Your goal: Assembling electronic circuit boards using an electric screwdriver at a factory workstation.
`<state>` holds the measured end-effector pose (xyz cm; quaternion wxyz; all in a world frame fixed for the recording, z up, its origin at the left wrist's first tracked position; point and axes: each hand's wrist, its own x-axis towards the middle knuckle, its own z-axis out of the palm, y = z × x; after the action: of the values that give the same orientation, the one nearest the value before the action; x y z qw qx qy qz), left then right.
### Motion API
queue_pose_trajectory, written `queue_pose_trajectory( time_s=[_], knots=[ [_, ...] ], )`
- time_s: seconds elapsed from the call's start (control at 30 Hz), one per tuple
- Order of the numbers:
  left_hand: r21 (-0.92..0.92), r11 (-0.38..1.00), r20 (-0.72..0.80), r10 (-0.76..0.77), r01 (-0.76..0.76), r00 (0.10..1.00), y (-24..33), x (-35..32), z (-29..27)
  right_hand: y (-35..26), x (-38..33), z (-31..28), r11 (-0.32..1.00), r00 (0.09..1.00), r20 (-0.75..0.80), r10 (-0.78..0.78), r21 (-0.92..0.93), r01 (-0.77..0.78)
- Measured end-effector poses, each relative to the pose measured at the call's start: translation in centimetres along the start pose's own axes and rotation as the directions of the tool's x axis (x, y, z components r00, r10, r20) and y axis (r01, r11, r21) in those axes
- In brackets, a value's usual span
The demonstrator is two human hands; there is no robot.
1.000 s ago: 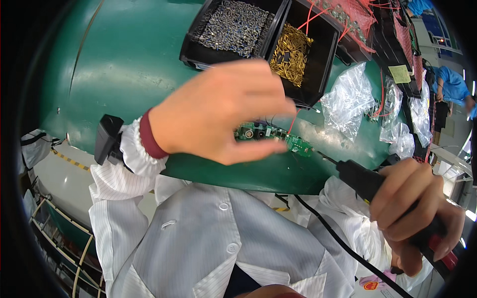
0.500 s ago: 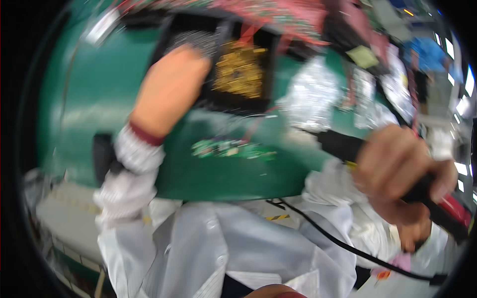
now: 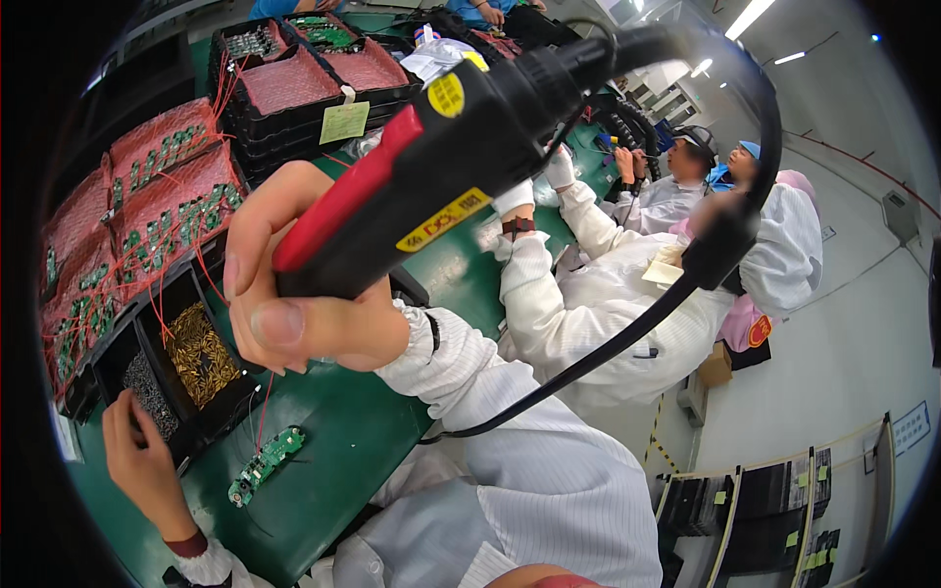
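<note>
In my right hand (image 3: 314, 314), raised close in front of me, is a black and red electric screwdriver (image 3: 402, 167) with yellow labels. Its thick black cable (image 3: 588, 363) loops from the upper end down to my sleeve; the tip cannot be seen. Down at the left, my left hand (image 3: 142, 465) reaches the edge of a bin of small grey screws (image 3: 147, 392), thumb and fingers apart, with nothing visible in it. Beside that bin lie brass-coloured pins (image 3: 199, 355) in a second black compartment. A green circuit board (image 3: 265, 465) with thin wires rests on the green table near my left hand.
Pink-lined trays (image 3: 176, 230) of circuit boards with red wires stand behind the bins. Black crates (image 3: 279, 118) are stacked farther back. A co-worker in white (image 3: 608, 304) sits close on the right, others beyond. Black panels fill a rack (image 3: 765, 510) at lower right.
My view has swung toward the right. The screwdriver in my right hand is now raised, large and near the camera. My left hand remains at the grey screw bin.
</note>
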<state>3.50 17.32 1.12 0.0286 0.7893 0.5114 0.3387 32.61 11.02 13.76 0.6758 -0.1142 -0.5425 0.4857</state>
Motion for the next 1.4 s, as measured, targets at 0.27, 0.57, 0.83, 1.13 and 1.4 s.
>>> queue_pose_trajectory(
  time_s=[0.27, 0.57, 0.83, 1.13, 1.4],
  knots=[
    [-0.898, 0.428, 0.053, -0.130, 0.104, 0.990, 0.0, -3.2, -1.4, 1.4, -1.1, 1.8, 0.875, 0.926, 0.086, -0.367, 0.370, 0.312],
    [-0.858, 0.377, 0.354, -0.057, 0.349, 0.933, 6.2, -3.2, -1.7, -0.3, -0.9, 2.9, 0.883, 0.870, 0.257, -0.421, 0.337, 0.327],
    [-0.879, 0.034, 0.477, 0.055, 0.476, 0.877, 8.3, -3.0, -3.4, -1.4, -1.6, 3.1, 0.919, 0.888, 0.304, -0.345, 0.300, 0.255],
    [-0.796, -0.107, 0.591, 0.071, 0.596, 0.803, 8.6, -1.6, -4.0, 0.3, -0.2, 3.2, 0.814, 0.851, 0.183, -0.492, 0.445, 0.374],
    [-0.789, -0.180, 0.581, 0.094, 0.588, 0.808, 7.7, -1.8, -3.8, 0.5, -0.1, 3.9, 0.810, 0.850, 0.171, -0.499, 0.439, 0.388]
  ],
)
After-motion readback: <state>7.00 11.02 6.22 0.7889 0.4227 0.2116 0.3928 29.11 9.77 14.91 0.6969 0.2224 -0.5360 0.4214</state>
